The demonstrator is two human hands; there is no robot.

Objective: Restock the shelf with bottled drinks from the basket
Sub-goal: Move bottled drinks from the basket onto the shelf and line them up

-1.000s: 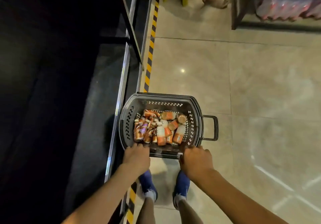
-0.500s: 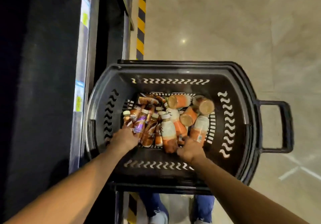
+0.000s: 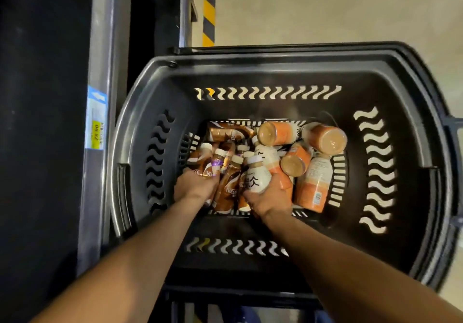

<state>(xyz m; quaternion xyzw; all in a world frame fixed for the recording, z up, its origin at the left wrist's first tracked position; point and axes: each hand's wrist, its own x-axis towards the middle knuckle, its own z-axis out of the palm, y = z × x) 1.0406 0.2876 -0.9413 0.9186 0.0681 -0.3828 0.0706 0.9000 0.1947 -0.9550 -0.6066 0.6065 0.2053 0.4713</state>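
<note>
Gripping entry, right hand (image 3: 269, 198): fingers and thumb curled round a cream bottle (image 3: 254, 177). Pale cap pointing away from the wrist, white body with black characters; its lower end is hidden in the palm.

Left hand (image 3: 198, 187): fingers curled down over a brown bottle (image 3: 209, 166), closed on it. Cream cap, glossy brown label with a white swirl and part of a white brand name.

Between the two hands: a second brown bottle (image 3: 226, 190), same livery, lying neck away from the wrists, touching both neighbours.

Right of the right hand: orange bottles (image 3: 314, 187), tumbled against one another. One lies lengthwise with a white upper label and a barcode; three show round tan ends to the camera.

Around both grips: basket (image 3: 250, 77), black plastic with deep walls, rows of wavy slots on all four sides and a slatted floor. All the bottles lie in its bottom.

Left of the left hand, outside the basket: shelf (image 3: 100, 197), with a grey front strip that carries a blue and yellow price label (image 3: 96, 127).

Beyond the far rim: hazard stripe (image 3: 209, 9), yellow and black, on a beige floor (image 3: 325, 9).
</note>
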